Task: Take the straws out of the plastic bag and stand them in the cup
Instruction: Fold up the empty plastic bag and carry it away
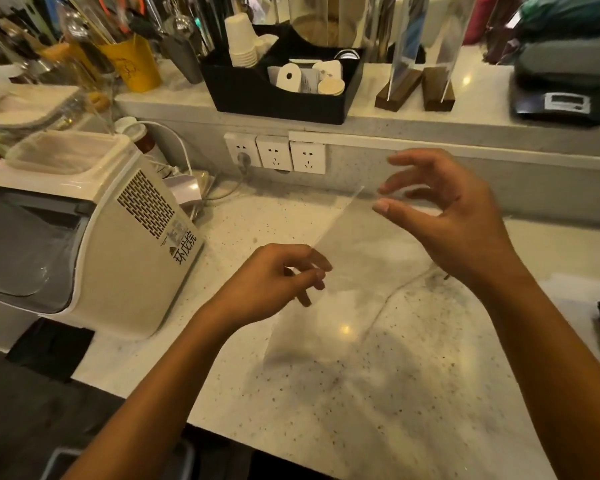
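The fingers of my left hand [274,275] pinch the near edge of the clear plastic bag [354,271], held just above the counter [326,410]. The fingers of my right hand [458,216] are half curled at its top edge, but blur hides whether they grip it.

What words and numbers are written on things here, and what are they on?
"环戊烷": on the sticker on the side of the white machine.
Fine print higher on that sticker: too small to read.
On the cards in the black organizer: blurred, unreadable.
On the scale display: no digits readable.
On the plastic bag: no print visible.
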The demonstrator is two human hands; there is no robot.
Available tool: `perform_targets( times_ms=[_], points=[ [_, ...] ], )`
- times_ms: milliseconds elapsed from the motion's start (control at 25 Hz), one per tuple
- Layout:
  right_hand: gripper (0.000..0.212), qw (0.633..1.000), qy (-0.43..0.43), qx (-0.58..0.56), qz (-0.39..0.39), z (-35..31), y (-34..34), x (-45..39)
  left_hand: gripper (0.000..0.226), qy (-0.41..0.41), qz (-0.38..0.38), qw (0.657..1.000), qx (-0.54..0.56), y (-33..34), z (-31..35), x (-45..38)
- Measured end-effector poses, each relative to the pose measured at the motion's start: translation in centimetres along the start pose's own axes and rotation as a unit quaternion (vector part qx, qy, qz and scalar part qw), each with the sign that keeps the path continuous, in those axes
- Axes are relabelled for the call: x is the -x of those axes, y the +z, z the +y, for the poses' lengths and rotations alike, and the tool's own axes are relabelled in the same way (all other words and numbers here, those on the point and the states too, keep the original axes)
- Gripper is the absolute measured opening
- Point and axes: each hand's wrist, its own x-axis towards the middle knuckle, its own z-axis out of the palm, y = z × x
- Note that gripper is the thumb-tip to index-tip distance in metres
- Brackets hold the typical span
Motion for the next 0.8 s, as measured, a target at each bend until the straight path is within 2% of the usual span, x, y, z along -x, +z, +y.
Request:
perform_targets(
  times_ms=[80, 120, 160, 200, 280, 320, 360, 440, 520, 680, 800],
  points=[
    [0.059, 0.991, 0.007, -0.007, 0.131, 2.0, 0.3, 1.8, 0.015, -0.030, 0.018, 0.997, 0.064, -0.5, -1.3, 0.4],
    [0.066, 0.981, 0.051, -0.047, 0.180, 3.5, 0.8, 3.3, 0.016, -0.053, 0.026, 0.993, 0.099, -0.7, -2.3, 0.9],
    [0.075, 0.968, 0.124, -0.101, 0.194, 5.1, 1.6, 5.2, 0.016, -0.078, 0.030, 0.987, 0.140, -0.7, -3.3, 1.4],
    [0.084, 0.952, 0.207, -0.158, 0.159, 6.4, 2.6, 6.9, 0.017, -0.105, 0.031, 0.977, 0.181, -0.6, -4.4, 1.9],
    [0.089, 0.914, 0.341, -0.218, -0.018, 8.9, 5.0, 9.7, 0.018, -0.152, 0.029, 0.961, 0.229, -0.2, -6.6, 2.8],
    [0.081, 0.892, 0.375, -0.236, -0.092, 9.9, 6.2, 10.6, 0.018, -0.168, 0.026, 0.957, 0.236, 0.2, -7.5, 3.1],
    [0.065, 0.876, 0.391, -0.250, -0.128, 10.5, 7.0, 11.1, 0.017, -0.179, 0.025, 0.954, 0.240, 0.5, -8.4, 3.3],
    [0.032, 0.876, 0.392, -0.250, -0.125, 11.1, 8.2, 11.2, 0.016, -0.193, 0.022, 0.949, 0.248, 0.9, -9.6, 3.9],
    [0.017, 0.881, 0.386, -0.251, -0.109, 11.2, 8.7, 11.2, 0.016, -0.200, 0.015, 0.945, 0.259, 1.0, -10.4, 4.4],
    [0.012, 0.880, 0.380, -0.256, -0.128, 10.8, 8.7, 11.4, 0.018, -0.206, -0.002, 0.941, 0.270, 1.0, -11.4, 5.1],
    [0.011, 0.892, 0.366, -0.225, -0.142, 10.5, 8.5, 11.5, 0.018, -0.199, -0.007, 0.943, 0.266, 1.1, -11.8, 5.6]
  ],
)
